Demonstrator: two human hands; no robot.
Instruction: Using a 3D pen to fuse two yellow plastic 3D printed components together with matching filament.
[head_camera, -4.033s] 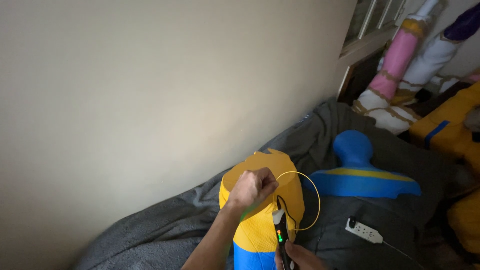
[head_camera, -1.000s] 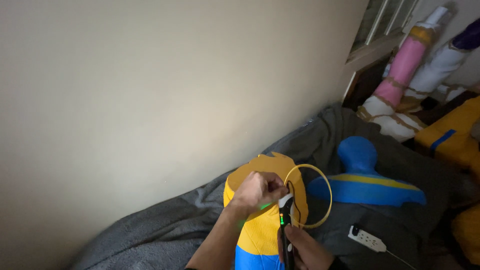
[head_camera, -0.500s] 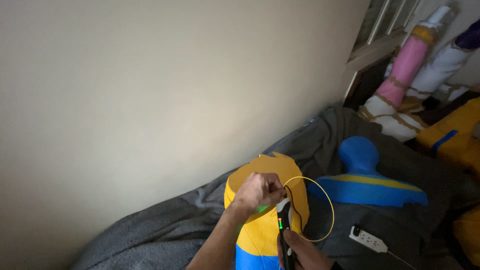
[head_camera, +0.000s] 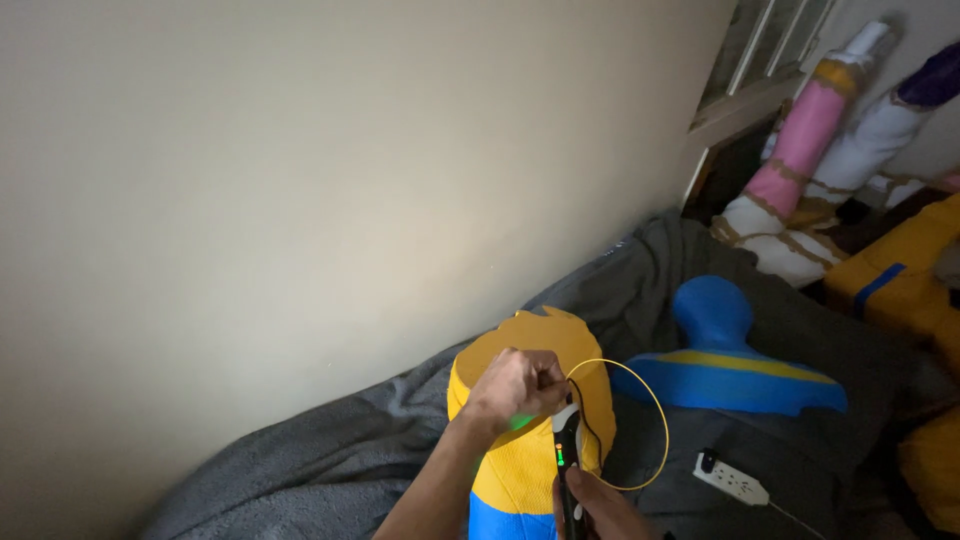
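My left hand (head_camera: 518, 388) pinching the yellow wire (head_camera: 640, 400) closed, my right hand (head_camera: 600, 505) gripping the black pen (head_camera: 566, 465), both over the yellow and blue bust (head_camera: 525, 450), on the grey blanket (head_camera: 330, 450).

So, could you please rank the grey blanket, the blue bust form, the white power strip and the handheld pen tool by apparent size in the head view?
1. grey blanket
2. blue bust form
3. white power strip and handheld pen tool: similar; pen nearer, partly hidden, unranked.

Right hand (head_camera: 600, 505) cut off by btm edge; grip unclear.
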